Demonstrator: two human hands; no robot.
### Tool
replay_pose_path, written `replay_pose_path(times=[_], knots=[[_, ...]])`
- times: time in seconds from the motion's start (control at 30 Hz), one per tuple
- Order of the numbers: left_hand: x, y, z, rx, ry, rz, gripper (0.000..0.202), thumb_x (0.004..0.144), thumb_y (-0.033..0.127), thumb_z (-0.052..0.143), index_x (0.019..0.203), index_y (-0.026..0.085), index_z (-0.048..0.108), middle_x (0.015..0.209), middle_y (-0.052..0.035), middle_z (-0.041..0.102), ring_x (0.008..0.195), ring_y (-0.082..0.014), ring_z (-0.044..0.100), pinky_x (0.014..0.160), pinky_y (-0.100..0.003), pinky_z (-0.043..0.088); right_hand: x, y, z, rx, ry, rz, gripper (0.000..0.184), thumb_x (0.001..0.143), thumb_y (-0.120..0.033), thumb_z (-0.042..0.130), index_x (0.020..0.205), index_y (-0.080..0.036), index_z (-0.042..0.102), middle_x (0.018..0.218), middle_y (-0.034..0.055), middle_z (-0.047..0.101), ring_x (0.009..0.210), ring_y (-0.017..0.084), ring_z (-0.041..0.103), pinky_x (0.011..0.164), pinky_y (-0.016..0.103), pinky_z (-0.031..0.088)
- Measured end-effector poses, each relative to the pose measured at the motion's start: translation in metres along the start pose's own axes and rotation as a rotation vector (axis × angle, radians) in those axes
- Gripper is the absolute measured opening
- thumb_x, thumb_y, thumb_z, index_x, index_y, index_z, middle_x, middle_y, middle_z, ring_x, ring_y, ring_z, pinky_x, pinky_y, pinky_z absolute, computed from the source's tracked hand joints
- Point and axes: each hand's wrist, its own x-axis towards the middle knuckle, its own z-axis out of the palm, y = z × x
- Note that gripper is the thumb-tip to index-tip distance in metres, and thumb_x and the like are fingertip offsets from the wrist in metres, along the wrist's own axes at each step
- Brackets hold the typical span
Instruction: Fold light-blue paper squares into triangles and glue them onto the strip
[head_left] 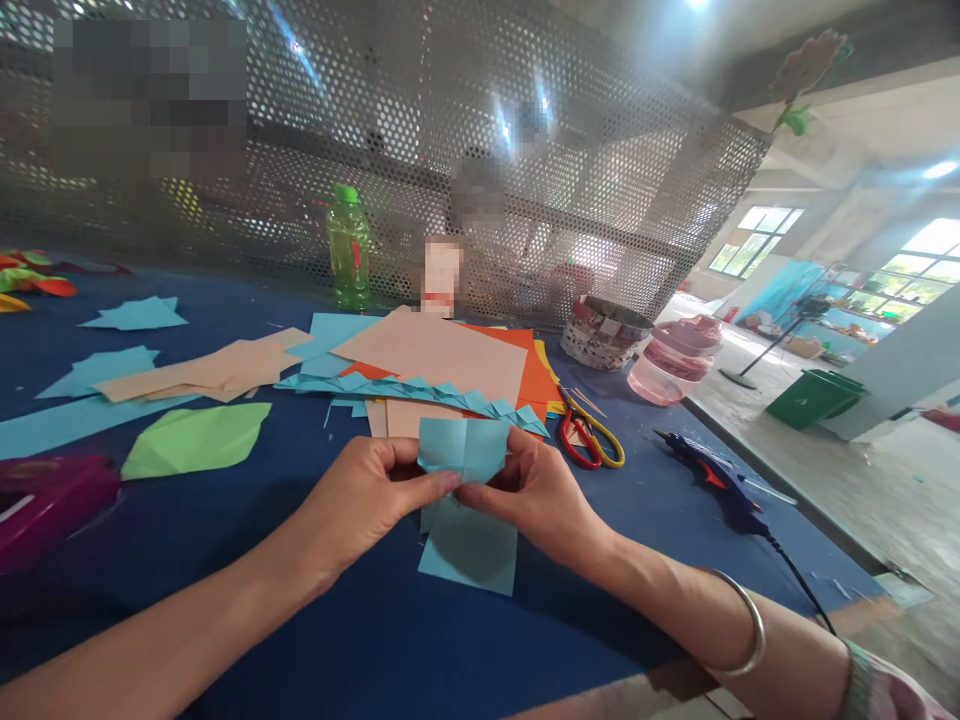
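Blue-topped worktable (315, 640) bearing a stack of peach and orange paper (431, 355). Left of the stack: light-blue paper cutouts (135, 315), peach paper strips (202, 365). Right of the stack: red-and-yellow scissors (589, 440), blue hot glue gun (709, 470). Behind it: green plastic bottle (349, 250).

A perforated metal screen (525, 130) stands behind the table (510, 640); bright windows (926, 265) overlook the concrete floor (885, 500).
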Motion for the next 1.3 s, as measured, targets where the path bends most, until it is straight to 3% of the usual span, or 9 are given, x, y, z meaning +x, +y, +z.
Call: replay_pose_path(times=[0.27,0.43,0.6,0.73,1.0,1.3], knots=[[0.0003,-0.0013,0.0003,-0.039,-0.004,-0.011,0.032,0.061,0.046,0.084,0.083,0.023,0.082,0.087,-0.0052,0.082,0.089,-0.0306,0.073,0.088,-0.042,0.054,-0.0029,-0.0007,0.0020,-0.094,0.042,-0.030,0.043,0.065,-0.031,0.088,0.098,-0.020,0.063,0.084,0.0004,0.074,0.074,0.017,0.070,0.067,0.026,0.054],[-0.0017,-0.0007,0.0010,-0.071,-0.003,-0.028,0.024,0.062,0.041,0.083,0.078,0.023,0.081,0.083,-0.0045,0.081,0.082,-0.0266,0.073,0.084,-0.038,0.054,-0.0057,-0.0009,0.0028,-0.197,0.072,-0.063,0.041,0.068,-0.031,0.086,0.100,-0.019,0.064,0.086,0.0019,0.074,0.074,0.018,0.069,0.067,0.028,0.054],[-0.0024,0.0002,0.0017,-0.076,-0.007,-0.011,0.023,0.065,0.040,0.082,0.081,0.024,0.080,0.088,-0.0033,0.082,0.090,-0.0271,0.072,0.087,-0.037,0.053,-0.0057,0.0017,0.0023,-0.265,0.087,-0.068,0.040,0.068,-0.033,0.086,0.098,-0.019,0.064,0.084,0.0021,0.073,0.072,0.017,0.067,0.066,0.027,0.053],[-0.0017,0.0017,0.0022,-0.047,0.023,-0.004,0.026,0.065,0.041,0.082,0.085,0.024,0.080,0.085,-0.0032,0.081,0.091,-0.0291,0.072,0.087,-0.039,0.052,-0.0052,0.0022,0.0027,-0.177,0.024,-0.071,0.042,0.070,-0.031,0.086,0.103,-0.020,0.062,0.080,-0.0016,0.071,0.067,0.013,0.064,0.063,0.023,0.050],[-0.0041,0.0055,0.0050,-0.084,-0.002,-0.010,0.026,0.063,0.039,0.084,0.083,0.022,0.081,0.086,-0.0031,0.081,0.090,-0.0271,0.072,0.086,-0.035,0.053,-0.0039,0.0011,0.0064,0.020,-0.014,-0.010,0.051,0.058,-0.025,0.092,0.096,-0.020,0.060,0.080,-0.0043,0.069,0.068,0.010,0.063,0.067,0.021,0.051],[-0.0036,0.0059,0.0066,-0.141,-0.002,-0.031,0.031,0.063,0.043,0.084,0.086,0.023,0.080,0.081,-0.0016,0.079,0.087,-0.0230,0.069,0.082,-0.032,0.050,-0.0049,0.0007,0.0043,-0.167,0.072,-0.102,0.042,0.066,-0.023,0.086,0.099,-0.020,0.059,0.081,-0.0031,0.067,0.068,0.011,0.061,0.065,0.023,0.050]])
